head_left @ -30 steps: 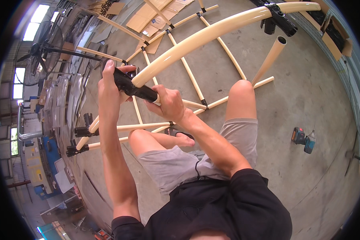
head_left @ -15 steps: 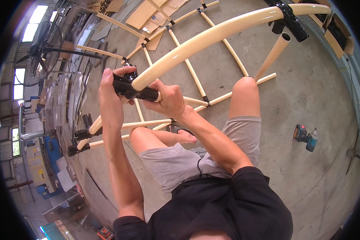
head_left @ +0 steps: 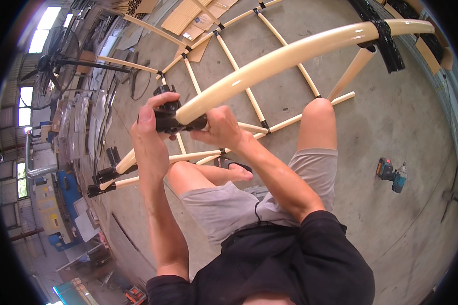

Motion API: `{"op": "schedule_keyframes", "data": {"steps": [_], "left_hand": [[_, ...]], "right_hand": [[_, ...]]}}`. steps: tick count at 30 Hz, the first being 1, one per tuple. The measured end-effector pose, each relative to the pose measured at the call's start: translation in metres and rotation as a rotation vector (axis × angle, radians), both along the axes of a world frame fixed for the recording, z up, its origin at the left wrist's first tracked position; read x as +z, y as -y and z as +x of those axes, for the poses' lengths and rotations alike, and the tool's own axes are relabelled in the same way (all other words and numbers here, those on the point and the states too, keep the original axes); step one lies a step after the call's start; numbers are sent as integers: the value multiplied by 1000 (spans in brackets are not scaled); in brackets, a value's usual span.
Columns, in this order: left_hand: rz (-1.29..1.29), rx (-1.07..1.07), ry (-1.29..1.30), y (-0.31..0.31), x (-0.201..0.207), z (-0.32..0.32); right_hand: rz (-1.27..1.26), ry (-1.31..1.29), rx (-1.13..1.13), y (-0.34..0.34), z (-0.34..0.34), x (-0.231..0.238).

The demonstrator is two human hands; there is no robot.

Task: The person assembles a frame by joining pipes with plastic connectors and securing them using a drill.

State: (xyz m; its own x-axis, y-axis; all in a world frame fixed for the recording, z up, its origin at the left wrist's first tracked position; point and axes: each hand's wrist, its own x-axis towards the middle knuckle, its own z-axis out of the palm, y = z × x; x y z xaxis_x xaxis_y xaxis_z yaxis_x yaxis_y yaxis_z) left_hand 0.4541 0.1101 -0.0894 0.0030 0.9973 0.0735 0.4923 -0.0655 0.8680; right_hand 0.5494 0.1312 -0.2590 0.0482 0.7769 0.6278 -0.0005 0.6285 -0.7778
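Note:
A long cream tube (head_left: 280,63) slants across in front of me, its near end set in a black pipe joint (head_left: 170,119). My left hand (head_left: 150,127) is closed round the left side of that joint, thumb and fingers hooked over it. From the right, my right hand (head_left: 221,127) grips the joint's other end, its fingertips partly hidden. Toward the tube's far end sits a second black joint (head_left: 387,43). Just beneath it is the top of an upright cream tube (head_left: 351,73), beside my right knee; whether the two are engaged I cannot tell.
A frame of joined cream tubes (head_left: 247,96) lies on the concrete floor ahead. To my right rests a cordless drill (head_left: 393,174). A black fan (head_left: 48,66) stands at the left near stacked sheets. Flattened cardboard (head_left: 185,18) lies at the back; an open box (head_left: 432,53) is far right.
The long tube's far end has shifted right and down slightly. Its far joint now overlaps the top of the upright tube, which stood apart before. Both hands keep hold of the near joint.

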Motion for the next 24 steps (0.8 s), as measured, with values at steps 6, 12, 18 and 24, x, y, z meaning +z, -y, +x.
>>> {"op": "schedule_keyframes", "data": {"steps": [6,12,18,24], "left_hand": [[2,-25,-19,-2,-5,-1],[3,-75,14,-2,-11,-21],[-83,-86,10,-6,-8,-19],[126,-138,-341,-4,34,-23]], "right_hand": [[-29,0,-42,0,-1,-6],[-108,27,68,2,-1,-3],[-18,423,-160,32,94,33],[-396,227,-631,111,294,151]]}}
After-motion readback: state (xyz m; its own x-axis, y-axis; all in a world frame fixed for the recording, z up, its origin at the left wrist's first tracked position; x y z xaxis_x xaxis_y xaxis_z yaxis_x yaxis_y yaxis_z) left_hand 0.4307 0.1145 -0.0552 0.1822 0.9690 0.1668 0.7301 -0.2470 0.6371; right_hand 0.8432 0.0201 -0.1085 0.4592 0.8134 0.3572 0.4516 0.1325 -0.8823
